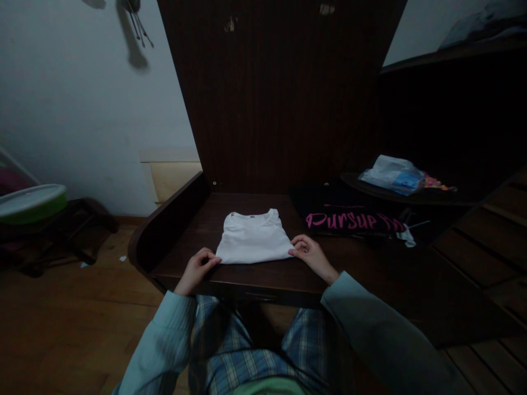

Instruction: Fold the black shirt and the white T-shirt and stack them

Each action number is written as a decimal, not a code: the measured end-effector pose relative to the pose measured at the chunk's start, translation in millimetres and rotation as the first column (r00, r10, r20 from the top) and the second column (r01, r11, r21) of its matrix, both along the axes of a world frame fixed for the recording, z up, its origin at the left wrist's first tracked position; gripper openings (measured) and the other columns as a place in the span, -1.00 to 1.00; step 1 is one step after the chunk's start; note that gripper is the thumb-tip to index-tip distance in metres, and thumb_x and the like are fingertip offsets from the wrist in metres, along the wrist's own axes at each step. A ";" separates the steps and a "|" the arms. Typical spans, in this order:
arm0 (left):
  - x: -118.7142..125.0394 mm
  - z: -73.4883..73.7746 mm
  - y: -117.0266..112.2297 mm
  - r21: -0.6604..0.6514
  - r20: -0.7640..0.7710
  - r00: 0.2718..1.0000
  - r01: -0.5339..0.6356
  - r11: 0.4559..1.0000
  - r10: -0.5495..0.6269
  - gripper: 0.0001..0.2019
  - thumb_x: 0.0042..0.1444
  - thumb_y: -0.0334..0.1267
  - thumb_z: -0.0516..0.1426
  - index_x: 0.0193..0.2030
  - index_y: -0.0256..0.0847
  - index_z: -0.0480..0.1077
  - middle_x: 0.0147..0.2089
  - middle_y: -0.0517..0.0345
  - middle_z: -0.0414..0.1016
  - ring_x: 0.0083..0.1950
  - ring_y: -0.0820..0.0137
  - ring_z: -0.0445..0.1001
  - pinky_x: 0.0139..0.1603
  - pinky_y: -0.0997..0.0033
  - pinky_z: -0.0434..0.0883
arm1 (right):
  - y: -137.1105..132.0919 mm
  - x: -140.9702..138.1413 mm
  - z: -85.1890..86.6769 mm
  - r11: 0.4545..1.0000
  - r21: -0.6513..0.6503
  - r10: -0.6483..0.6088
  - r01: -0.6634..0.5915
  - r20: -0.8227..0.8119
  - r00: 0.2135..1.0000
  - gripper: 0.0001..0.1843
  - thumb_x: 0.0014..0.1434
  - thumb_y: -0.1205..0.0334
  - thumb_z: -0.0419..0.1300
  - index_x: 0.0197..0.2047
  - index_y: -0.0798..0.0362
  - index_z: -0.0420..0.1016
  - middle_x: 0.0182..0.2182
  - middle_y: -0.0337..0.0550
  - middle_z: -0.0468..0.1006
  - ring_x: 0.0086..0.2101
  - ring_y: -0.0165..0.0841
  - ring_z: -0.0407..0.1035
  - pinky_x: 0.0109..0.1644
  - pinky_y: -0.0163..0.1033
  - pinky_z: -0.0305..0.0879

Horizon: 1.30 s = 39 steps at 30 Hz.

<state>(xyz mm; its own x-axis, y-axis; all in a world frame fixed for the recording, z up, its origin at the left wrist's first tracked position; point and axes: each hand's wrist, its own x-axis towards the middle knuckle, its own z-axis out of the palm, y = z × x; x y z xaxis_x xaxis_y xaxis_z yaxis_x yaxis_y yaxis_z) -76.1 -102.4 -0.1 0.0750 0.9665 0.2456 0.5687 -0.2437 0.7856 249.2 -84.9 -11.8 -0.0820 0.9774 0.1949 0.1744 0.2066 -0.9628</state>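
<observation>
A white T-shirt [255,238], folded into a small flat shape, lies on the dark wooden desk [247,274]. Its neckline faces the back panel, and its straight folded edge runs along the side near me. My left hand [200,267] pinches the near left corner between thumb and fingers. At the near right corner, my right hand [308,253] grips the cloth in the same way. Both wrists rest low, close to the desk's front edge.
Right of the shirt lies a black cloth item [349,216] with pink lettering. A plastic packet [393,175] sits on a low rounded shelf [444,196] above it. The desk has a raised left side [164,225]. A stool [61,230] bearing a green-rimmed tub [37,203] stands left.
</observation>
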 end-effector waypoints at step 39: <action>95.4 -4.0 76.2 0.023 -0.736 0.675 0.099 0.995 -0.050 -0.56 0.19 -0.28 -0.17 0.21 -0.24 0.09 0.28 0.01 0.09 0.30 0.31 0.00 0.22 0.13 0.05 | 48.0 -97.7 12.4 0.970 0.078 0.032 -0.231 0.898 0.438 -0.47 0.21 0.25 -0.20 0.24 0.16 0.04 0.25 -0.07 -0.01 0.23 -0.29 -0.18 0.25 -0.06 -0.24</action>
